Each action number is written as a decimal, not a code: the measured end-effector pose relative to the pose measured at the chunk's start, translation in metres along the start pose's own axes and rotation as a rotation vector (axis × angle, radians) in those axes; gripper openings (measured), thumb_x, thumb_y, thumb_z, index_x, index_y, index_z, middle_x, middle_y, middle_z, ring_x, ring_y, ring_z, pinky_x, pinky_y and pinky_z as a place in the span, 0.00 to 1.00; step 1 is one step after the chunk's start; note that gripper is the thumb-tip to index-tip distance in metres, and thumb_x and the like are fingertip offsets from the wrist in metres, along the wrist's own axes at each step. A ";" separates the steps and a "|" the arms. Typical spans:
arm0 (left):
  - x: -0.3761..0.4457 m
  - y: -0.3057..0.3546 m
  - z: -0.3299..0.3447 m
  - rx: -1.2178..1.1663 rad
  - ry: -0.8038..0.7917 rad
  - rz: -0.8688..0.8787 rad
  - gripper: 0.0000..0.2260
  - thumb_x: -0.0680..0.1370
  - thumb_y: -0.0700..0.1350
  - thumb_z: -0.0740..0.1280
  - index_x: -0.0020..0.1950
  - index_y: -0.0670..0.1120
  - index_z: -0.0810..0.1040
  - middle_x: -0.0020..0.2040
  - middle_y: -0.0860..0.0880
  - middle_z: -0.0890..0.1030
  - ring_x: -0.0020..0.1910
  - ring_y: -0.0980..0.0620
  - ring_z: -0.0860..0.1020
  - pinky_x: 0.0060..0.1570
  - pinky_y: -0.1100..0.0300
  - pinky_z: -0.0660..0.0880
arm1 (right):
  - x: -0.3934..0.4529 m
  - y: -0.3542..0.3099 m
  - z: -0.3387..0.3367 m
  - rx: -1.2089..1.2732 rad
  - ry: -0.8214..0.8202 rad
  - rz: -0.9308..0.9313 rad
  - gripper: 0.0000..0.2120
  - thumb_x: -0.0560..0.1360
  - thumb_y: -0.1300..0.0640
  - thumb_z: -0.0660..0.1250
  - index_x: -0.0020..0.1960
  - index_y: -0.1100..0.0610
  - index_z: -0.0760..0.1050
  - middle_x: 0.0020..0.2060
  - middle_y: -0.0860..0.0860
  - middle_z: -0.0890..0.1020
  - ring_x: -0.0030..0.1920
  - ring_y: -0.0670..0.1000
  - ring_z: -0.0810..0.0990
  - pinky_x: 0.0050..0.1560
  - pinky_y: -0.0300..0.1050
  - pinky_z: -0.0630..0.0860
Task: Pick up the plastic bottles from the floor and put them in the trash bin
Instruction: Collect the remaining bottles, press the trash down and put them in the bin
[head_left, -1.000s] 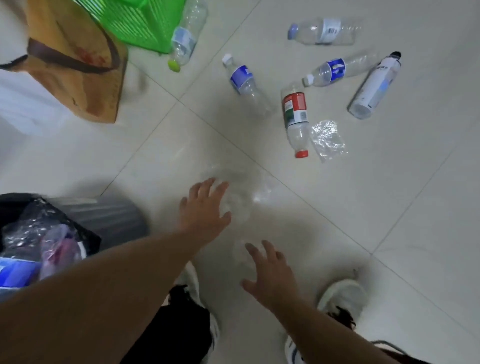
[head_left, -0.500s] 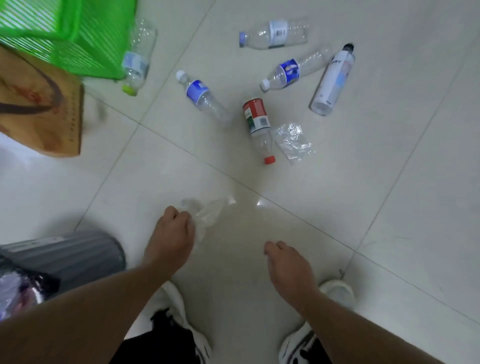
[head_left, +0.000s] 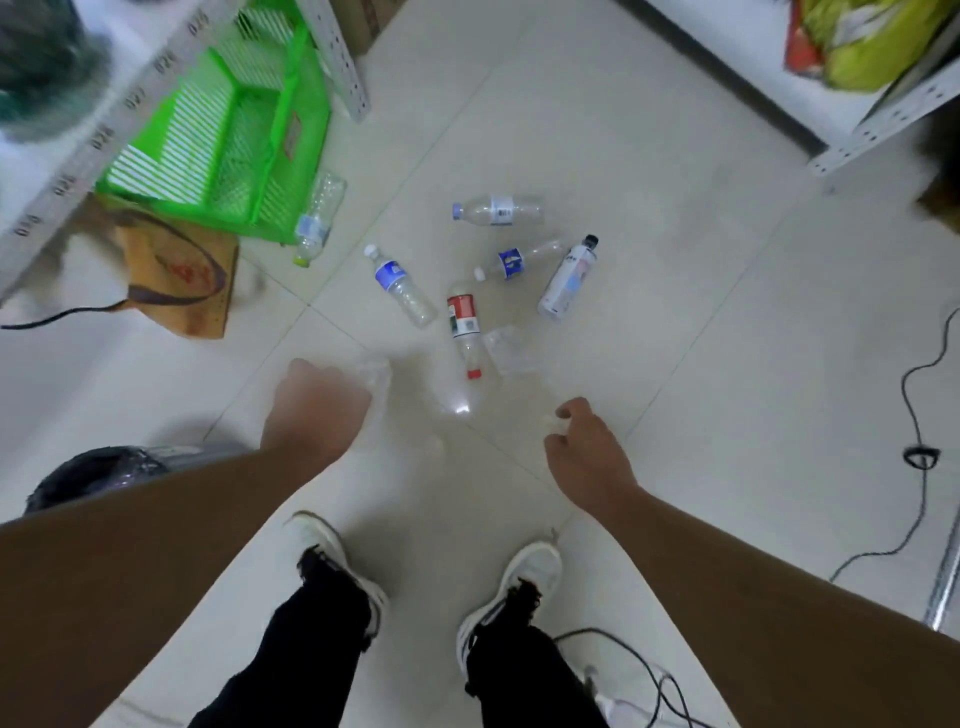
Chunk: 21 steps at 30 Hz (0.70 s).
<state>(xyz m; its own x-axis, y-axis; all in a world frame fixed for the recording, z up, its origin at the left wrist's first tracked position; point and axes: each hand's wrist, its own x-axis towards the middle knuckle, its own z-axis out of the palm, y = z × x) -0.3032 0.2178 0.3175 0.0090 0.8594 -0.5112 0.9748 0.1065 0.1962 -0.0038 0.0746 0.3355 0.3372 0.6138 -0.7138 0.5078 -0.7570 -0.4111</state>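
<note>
Now higher off the floor, left hand fisted round the crumpled clear bottle, right hand loosely curled, empty.

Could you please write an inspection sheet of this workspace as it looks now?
Surface: pale tiled floor.
Job's things: six bottles lying down, among them the red-label bottle and white bottle; trash bin at lower left.
Clutter: green basket, brown bag, crumpled clear plastic.
Grips: left hand shut on clear bottle; right hand empty.
Cables: black cable on the right.
Surroundings: metal shelving.
</note>
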 end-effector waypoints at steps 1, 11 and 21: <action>0.001 0.013 -0.006 -0.026 -0.032 -0.035 0.16 0.80 0.56 0.63 0.53 0.44 0.82 0.56 0.43 0.72 0.59 0.33 0.76 0.65 0.43 0.76 | 0.002 -0.004 -0.011 0.016 0.006 0.008 0.16 0.81 0.58 0.62 0.68 0.55 0.69 0.60 0.60 0.82 0.58 0.64 0.81 0.58 0.55 0.78; 0.055 0.083 0.030 -0.204 -0.276 -0.030 0.15 0.81 0.53 0.63 0.61 0.45 0.80 0.62 0.43 0.72 0.65 0.37 0.74 0.66 0.43 0.75 | 0.085 -0.035 -0.048 0.109 0.098 0.128 0.17 0.80 0.55 0.65 0.68 0.54 0.70 0.56 0.56 0.82 0.52 0.58 0.81 0.48 0.49 0.75; 0.128 0.092 0.096 -0.302 -0.234 -0.216 0.13 0.80 0.54 0.65 0.60 0.49 0.77 0.57 0.49 0.65 0.63 0.37 0.73 0.58 0.47 0.70 | 0.222 -0.041 -0.041 0.069 0.214 0.152 0.17 0.78 0.56 0.66 0.66 0.56 0.72 0.56 0.57 0.83 0.50 0.59 0.80 0.46 0.48 0.70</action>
<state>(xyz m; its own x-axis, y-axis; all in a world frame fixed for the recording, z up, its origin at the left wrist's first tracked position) -0.1912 0.2898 0.1892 -0.1033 0.6688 -0.7362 0.8510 0.4426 0.2827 0.0828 0.2508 0.2175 0.5690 0.5198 -0.6373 0.3858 -0.8531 -0.3513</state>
